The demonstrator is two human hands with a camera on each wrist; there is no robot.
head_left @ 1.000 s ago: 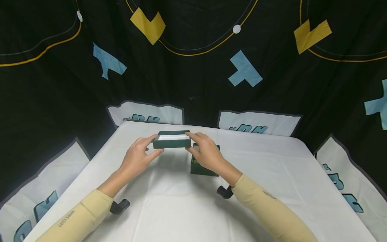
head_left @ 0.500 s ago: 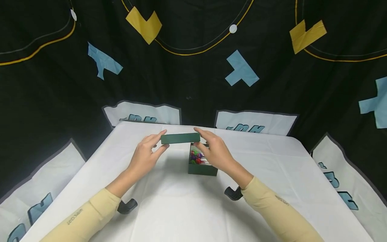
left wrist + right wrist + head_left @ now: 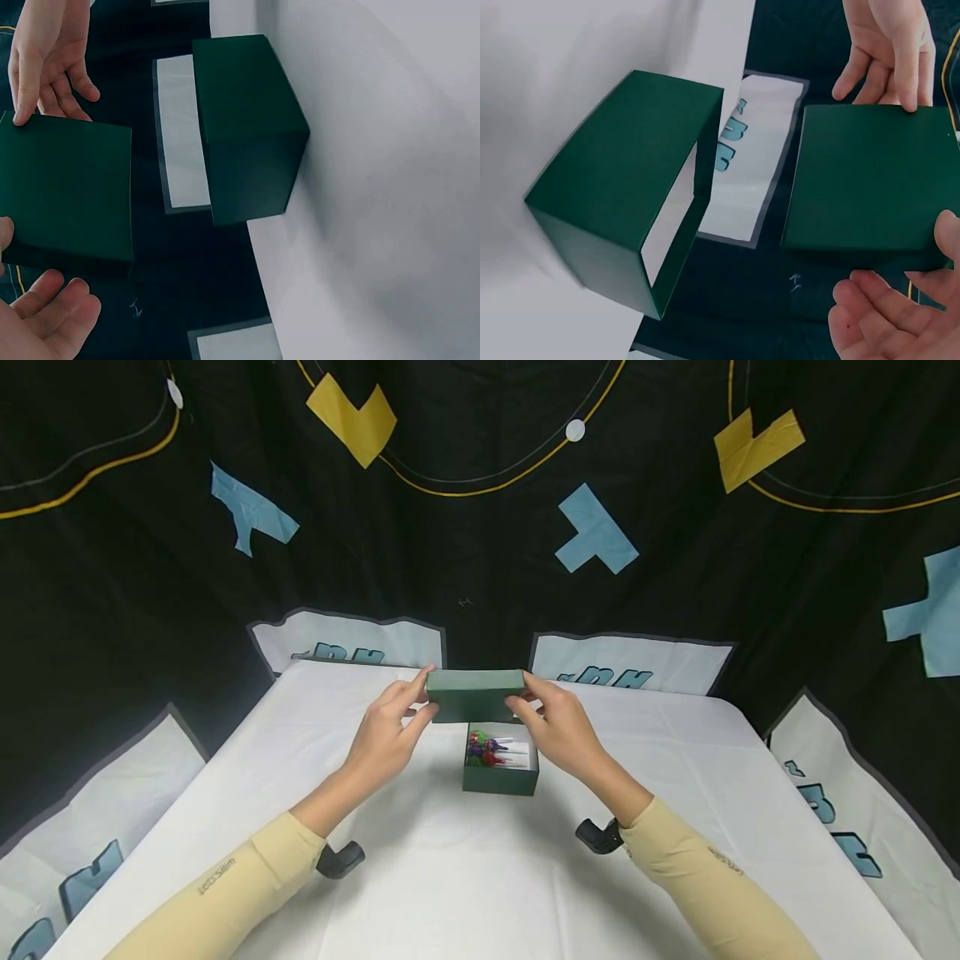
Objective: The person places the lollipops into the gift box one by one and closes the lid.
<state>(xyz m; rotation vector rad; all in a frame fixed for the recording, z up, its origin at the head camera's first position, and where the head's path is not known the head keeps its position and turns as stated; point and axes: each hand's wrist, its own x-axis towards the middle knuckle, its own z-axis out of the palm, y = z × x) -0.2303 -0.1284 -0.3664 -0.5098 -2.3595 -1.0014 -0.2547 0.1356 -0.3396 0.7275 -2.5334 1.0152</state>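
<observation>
A dark green box lid (image 3: 476,695) is held up by both hands, above and a little behind the open green box (image 3: 500,781). At its left end my left hand (image 3: 381,737) pinches it between thumb and fingers. The right hand (image 3: 564,731) grips the opposite end the same way. Inside the box, red, green and purple items with thin white sticks (image 3: 491,750) lie on a white lining; their kind is too small to tell. Both wrist views show the lid (image 3: 67,191) apart from the box (image 3: 622,157), its broad outer face visible.
A white cloth (image 3: 450,885) covers the table. Behind it hangs a black curtain (image 3: 465,552) with yellow and blue patches. Dark wrist camera mounts (image 3: 341,860) sit under both forearms.
The lid has moved right, over the box's back part, and tipped from showing its white inside to showing its green outside. Both hands moved with it; the box's contents came into view.
</observation>
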